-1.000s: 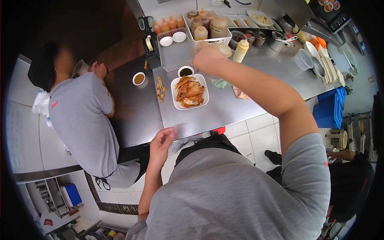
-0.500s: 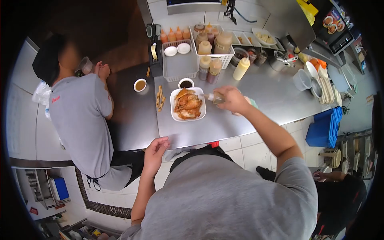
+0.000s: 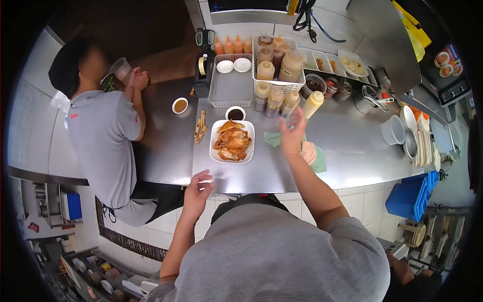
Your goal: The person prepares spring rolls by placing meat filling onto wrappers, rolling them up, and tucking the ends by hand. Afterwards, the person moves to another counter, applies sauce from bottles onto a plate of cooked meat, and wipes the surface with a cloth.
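Observation:
On the steel counter (image 3: 266,173), a white square dish (image 3: 214,152) holds browned chicken pieces (image 3: 232,142). Directly behind it stands a small bowl of dark sauce (image 3: 235,114). My right hand (image 3: 293,134) is open just in front of a squeeze bottle (image 3: 290,103), its fingers apart and nothing in them. Two similar bottles, one clear-sided (image 3: 274,102) and one darker (image 3: 261,96), stand to its left. Green and pink cloths (image 3: 308,151) lie beside my right wrist. My left hand (image 3: 199,187) hovers at the counter's front edge, fingers parted and empty.
A co-worker (image 3: 103,136) stands at the left by a bowl of brown sauce (image 3: 179,105). Behind the dish are a grey basket (image 3: 231,90) with small white plates and a white basket (image 3: 297,83) of bottles. Blue bins (image 3: 406,199) are at the right.
My right hand has let go of the squeeze bottle it was tilting over the chicken; that bottle now stands upright beside the others. The view has shifted.

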Available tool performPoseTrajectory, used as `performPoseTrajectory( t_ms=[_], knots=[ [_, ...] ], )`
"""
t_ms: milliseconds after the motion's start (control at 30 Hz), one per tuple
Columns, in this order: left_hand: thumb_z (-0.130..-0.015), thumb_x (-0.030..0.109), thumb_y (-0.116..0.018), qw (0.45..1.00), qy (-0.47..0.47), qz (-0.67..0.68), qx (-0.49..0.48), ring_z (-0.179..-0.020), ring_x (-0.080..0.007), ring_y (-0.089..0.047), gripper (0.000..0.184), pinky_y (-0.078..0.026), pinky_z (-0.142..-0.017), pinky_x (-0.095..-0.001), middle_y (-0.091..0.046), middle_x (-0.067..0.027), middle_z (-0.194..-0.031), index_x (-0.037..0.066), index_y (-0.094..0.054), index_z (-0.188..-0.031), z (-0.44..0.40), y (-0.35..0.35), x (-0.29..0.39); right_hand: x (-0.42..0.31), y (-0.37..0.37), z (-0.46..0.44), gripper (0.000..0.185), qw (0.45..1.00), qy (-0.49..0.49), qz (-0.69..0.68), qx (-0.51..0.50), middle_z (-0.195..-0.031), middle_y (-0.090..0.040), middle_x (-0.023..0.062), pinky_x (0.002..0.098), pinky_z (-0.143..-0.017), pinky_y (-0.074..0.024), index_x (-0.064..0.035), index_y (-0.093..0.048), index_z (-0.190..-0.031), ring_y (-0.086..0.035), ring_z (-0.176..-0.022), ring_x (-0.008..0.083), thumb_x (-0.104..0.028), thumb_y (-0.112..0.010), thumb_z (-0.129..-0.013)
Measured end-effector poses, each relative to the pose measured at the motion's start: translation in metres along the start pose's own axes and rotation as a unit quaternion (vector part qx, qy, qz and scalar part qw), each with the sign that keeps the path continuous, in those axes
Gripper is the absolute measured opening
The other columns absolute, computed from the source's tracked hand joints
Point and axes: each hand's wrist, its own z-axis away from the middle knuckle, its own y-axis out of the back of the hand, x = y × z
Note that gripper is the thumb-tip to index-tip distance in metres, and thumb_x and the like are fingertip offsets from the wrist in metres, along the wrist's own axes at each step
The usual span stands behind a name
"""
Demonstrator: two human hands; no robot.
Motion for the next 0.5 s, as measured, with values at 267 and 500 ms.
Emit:
performPoseTrajectory(
  t_ms=[267, 500],
  knots=[
    [-0.095, 0.025, -0.055, 0.992, 0.013, 0.054, 0.111, -0.118, -0.0236, -0.052, 0.056, -0.047, -0.092, -0.0376, -0.049, -0.0142, -0.135, 0.006, -0.032, -0.143, -0.106, -0.019, -0.03, 0.021, -0.063, -0.028, 0.064, 0.996, -0.038, -0.078, -0.023, -0.123, -0.057, 0.0179, 0.0369, -0.098, -0.0422, 0.0014, -0.047, -0.129, -0.055, -0.113, 0.0283, -0.009, -0.077, -0.074],
    [-0.085, 0.035, -0.068, 0.924, -0.168, -0.329, 0.1, -0.112, -0.0305, -0.06, 0.056, -0.047, -0.095, -0.0374, -0.063, -0.0174, -0.116, 0.003, -0.05, -0.127, -0.217, -0.04, 0.015, -0.026, 0.0, -0.024, 0.057, 0.981, 0.028, -0.032, -0.19, -0.109, -0.065, 0.0138, 0.0356, -0.088, -0.0485, -0.0018, -0.057, -0.12, -0.062, -0.1, 0.0266, -0.013, -0.08, -0.07]
  ],
)
